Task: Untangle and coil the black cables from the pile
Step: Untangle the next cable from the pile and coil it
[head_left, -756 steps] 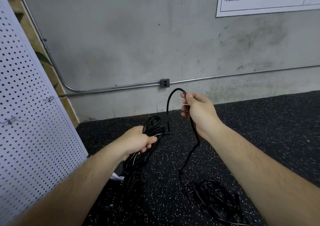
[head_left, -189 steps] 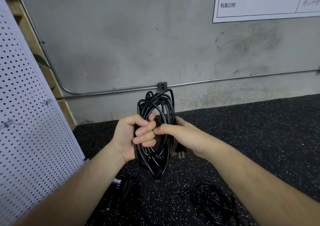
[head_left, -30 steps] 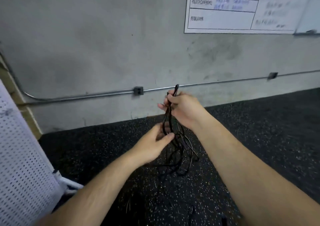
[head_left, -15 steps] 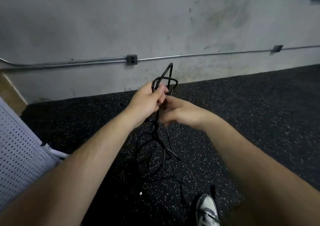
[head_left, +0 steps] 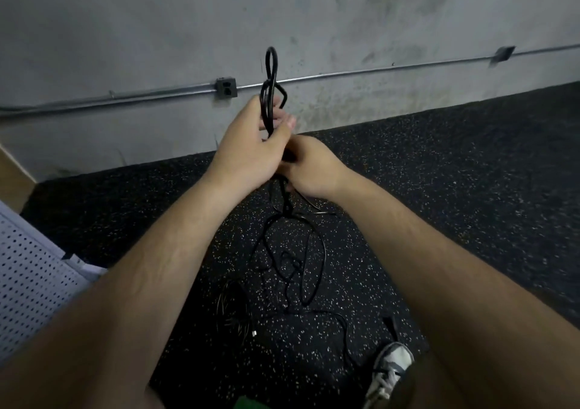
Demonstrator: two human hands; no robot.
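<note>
A thin black cable (head_left: pixel 270 72) rises in small loops above my left hand (head_left: pixel 251 151), which grips it in front of the grey wall. Just below and to the right, my right hand (head_left: pixel 309 166) holds the same cable where it drops toward the floor. The rest of this cable hangs down in loose tangled loops (head_left: pixel 292 261) over the speckled black floor. A coiled black cable (head_left: pixel 233 309) lies flat on the floor below, partly hidden by my left forearm.
A metal conduit with an outlet box (head_left: pixel 226 87) runs along the concrete wall. A white perforated panel (head_left: pixel 34 280) stands at the left. My shoe (head_left: pixel 389 368) is at the bottom, with a black plug (head_left: pixel 389 322) lying beside it.
The looped cable top has risen higher above my left hand since half a second ago. The view has tilted further down, and my hands stay close together on the cable.
</note>
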